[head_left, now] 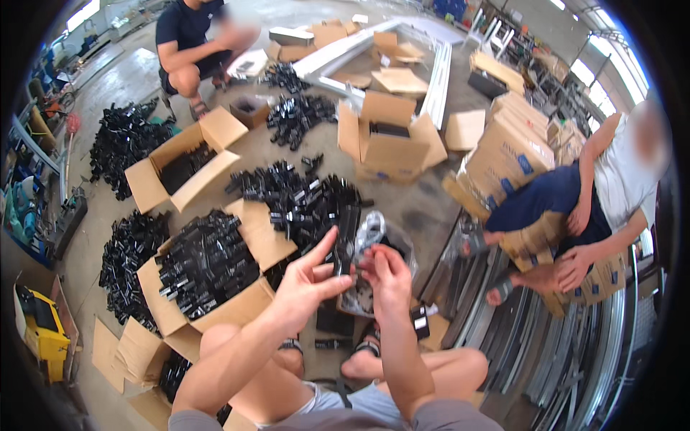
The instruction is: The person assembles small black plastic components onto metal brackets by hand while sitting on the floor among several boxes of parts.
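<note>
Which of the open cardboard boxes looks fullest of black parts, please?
The box left of the left hand: its black parts reach near the rim; in the upper-left box and upper-centre box, the contents sit deeper.

Beside the matt cardboard box [231, 314] heaped with glossy black plastic-looking parts [205, 266], the floor [88, 244] resembles smooth concrete; well rightward lie shiny metal strips [557, 352].

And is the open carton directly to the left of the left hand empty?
No, the carton is heaped with black parts.
</note>
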A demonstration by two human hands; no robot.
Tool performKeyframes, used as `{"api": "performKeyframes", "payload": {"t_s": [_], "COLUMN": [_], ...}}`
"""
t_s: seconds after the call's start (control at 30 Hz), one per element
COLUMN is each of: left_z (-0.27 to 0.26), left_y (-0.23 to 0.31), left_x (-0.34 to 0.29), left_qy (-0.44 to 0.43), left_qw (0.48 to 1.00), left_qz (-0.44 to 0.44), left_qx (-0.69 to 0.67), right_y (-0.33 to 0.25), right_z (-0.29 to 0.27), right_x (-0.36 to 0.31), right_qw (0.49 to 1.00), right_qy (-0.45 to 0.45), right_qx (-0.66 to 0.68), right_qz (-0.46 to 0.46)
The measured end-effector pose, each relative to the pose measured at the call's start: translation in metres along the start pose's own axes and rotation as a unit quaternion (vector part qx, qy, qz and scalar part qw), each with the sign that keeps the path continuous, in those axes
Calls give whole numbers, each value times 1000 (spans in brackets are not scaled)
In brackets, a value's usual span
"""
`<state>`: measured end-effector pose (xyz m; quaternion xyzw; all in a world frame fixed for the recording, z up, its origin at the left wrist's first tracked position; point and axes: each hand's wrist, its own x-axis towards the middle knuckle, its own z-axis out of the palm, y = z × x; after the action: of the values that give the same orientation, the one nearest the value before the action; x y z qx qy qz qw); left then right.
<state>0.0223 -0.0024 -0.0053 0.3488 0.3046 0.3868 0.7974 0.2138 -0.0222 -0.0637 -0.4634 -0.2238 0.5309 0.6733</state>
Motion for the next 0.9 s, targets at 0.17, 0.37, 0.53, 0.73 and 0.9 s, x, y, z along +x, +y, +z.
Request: {"api": "performKeyframes", "payload": {"t_s": [0.17,0.37,0.53,0.73,0.9], "left_z": [5,3,1,-1,1], "left_y": [0,0,1,-1,1], "left_x": [-6,-11,-13,-13,-15], "left_qy": [-10,-16,-21,-23,-10], "left_qw": [1000,999,998,997,998], "left_qz": [18,36,35,48,45], "left_qx": [23,32,40,58,41], "right_y": [-20,-28,-27,-25,-26], "right_z": [32,49,53,48,52], "right_x": [-7,-12,-10,-7,-9], "right_qw": [988,981,966,963,966], "right_qy": [-34,-30,-17,-23,-24], "right_qx": [-76,-97,-145,-158,-161], "right_qz": [-129,-166,-214,-216,-201]}}
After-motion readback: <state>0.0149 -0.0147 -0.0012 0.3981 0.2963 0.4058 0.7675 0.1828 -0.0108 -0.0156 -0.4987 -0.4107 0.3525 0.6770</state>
